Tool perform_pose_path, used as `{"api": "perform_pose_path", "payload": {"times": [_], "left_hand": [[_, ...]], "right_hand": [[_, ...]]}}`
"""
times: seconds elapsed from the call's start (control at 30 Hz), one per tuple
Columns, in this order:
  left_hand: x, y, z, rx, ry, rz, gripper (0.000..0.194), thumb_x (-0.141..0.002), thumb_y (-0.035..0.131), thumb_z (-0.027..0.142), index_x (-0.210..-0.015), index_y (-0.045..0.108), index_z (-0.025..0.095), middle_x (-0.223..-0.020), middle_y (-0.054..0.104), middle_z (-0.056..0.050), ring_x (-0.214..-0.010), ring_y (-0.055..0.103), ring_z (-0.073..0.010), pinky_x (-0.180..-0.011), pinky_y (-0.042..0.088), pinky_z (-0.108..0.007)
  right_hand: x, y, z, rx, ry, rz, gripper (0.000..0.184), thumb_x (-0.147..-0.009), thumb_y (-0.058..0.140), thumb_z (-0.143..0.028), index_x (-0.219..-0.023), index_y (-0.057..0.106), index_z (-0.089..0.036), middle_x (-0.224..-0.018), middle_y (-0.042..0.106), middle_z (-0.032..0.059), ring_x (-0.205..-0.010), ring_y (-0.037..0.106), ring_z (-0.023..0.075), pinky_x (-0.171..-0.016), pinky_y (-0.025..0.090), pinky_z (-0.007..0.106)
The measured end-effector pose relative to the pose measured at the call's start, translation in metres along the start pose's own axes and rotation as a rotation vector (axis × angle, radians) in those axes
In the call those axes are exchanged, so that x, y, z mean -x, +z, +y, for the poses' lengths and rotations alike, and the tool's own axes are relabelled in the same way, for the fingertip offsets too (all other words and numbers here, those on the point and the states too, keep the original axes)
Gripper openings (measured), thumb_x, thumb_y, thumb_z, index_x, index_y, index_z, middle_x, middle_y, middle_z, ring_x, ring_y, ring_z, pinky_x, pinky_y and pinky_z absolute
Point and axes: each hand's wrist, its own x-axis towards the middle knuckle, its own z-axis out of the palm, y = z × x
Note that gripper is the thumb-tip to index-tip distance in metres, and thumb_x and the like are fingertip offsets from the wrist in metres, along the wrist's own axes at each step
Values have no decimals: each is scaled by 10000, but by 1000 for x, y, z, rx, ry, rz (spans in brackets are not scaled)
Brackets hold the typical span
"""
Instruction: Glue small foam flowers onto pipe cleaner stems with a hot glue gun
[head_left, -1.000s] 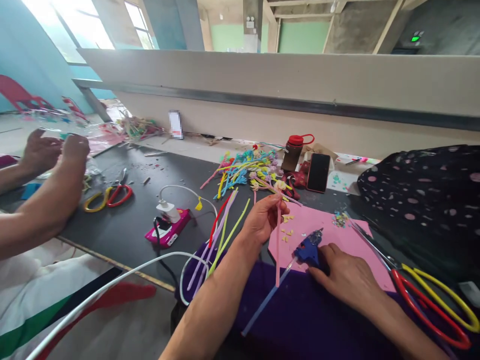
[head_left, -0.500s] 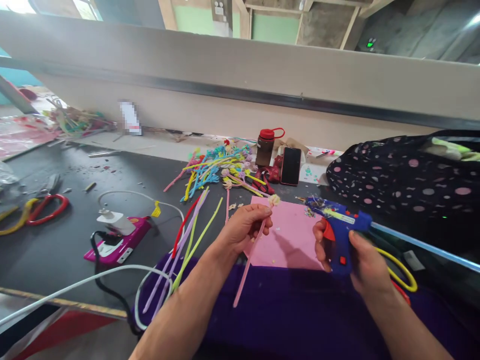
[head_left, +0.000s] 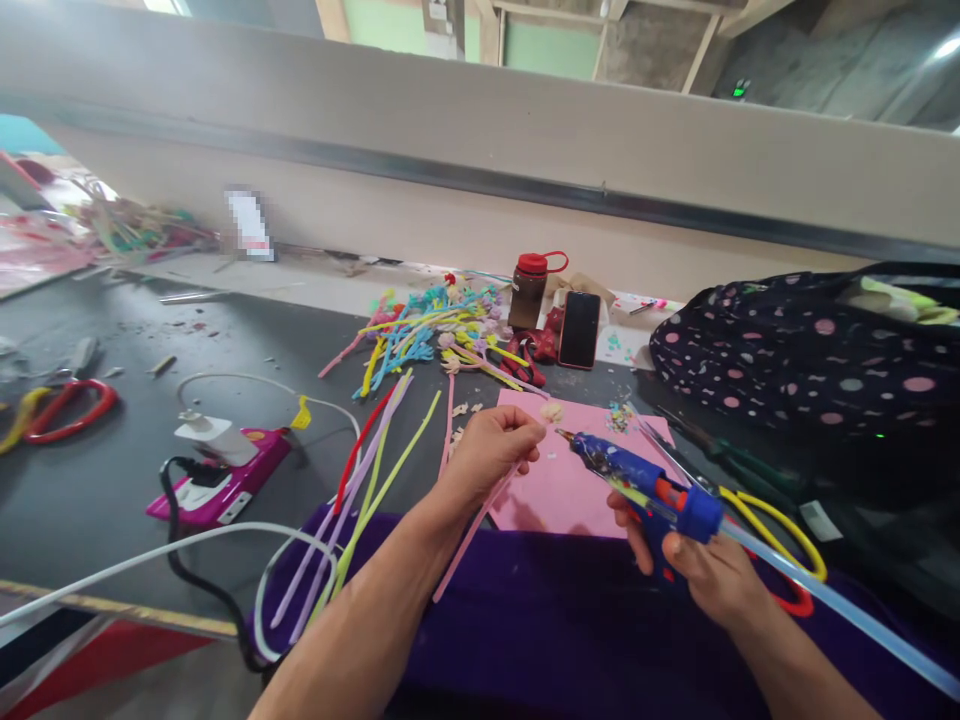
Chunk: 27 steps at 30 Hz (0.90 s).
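Between the thumb and fingers of my left hand (head_left: 499, 447) is a pink pipe cleaner (head_left: 472, 540), its long end slanting down toward me. A small cream flower-like tip (head_left: 552, 411) shows just beyond those fingers. My right hand (head_left: 697, 570) is wrapped round the handle of a blue hot glue gun (head_left: 637, 475), with a long clear glue stick (head_left: 840, 600) sticking out of its back. The gun's nozzle points left, close to the cream tip; whether they touch I cannot tell. Beneath both lies a pink sheet (head_left: 540, 500).
Colourful pipe-cleaner pieces (head_left: 427, 335) are heaped behind, near a bottle (head_left: 528, 290) and a phone (head_left: 580, 330). At left are a magenta power strip (head_left: 255, 480) with cables and red-handled scissors (head_left: 71, 410). Loose pipe cleaners (head_left: 375, 480) lie beside my left arm. A dotted bag (head_left: 810, 350) stands right.
My right hand has swung the glue gun left and turned it, bringing its nozzle beside the cream tip. The pipe cleaner in my left hand has tilted, its lower end shifting left.
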Motion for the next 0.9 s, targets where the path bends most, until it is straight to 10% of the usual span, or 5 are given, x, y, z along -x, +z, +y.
{"api": "perform_pose_path", "payload": {"times": [0.9], "left_hand": [[3, 1, -9, -380, 194, 106, 121, -676, 570, 281, -649, 576, 163, -507, 557, 25, -419, 498, -79, -403, 366, -172]], "right_hand": [[-3, 5, 8, 76, -19, 77, 461, -826, 434, -524, -1022, 585, -136, -637, 565, 39, -516, 495, 135, -516, 432, 263]]}}
